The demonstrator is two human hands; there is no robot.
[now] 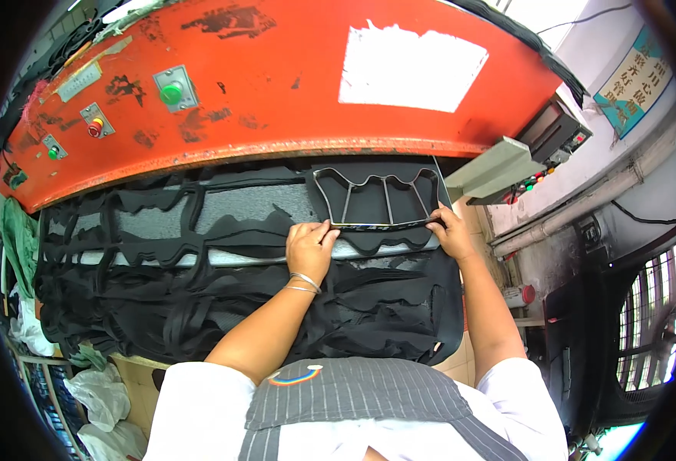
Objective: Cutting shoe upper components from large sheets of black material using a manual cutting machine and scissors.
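Observation:
A metal cutting die (386,201), a wavy-edged steel frame with cross bars, lies on black sheet material (367,201) at the right end of the work surface. My left hand (309,247) pinches the near left corner of the die, thumb and fingers closed on its rim. At the near right corner, my right hand (451,232) grips the same rim between thumb and fingers. Cut black sheet remnants (238,234) with die-shaped gaps stretch to the left of the die, over a grey cutting board (257,206).
Behind the die stands a red press beam (276,84) with a green button (171,94) and a red knob (96,127). A heap of black scraps (199,307) covers the near side. A metal arm (491,173) and control box (549,131) stand at right. Plastic bags (99,396) lie lower left.

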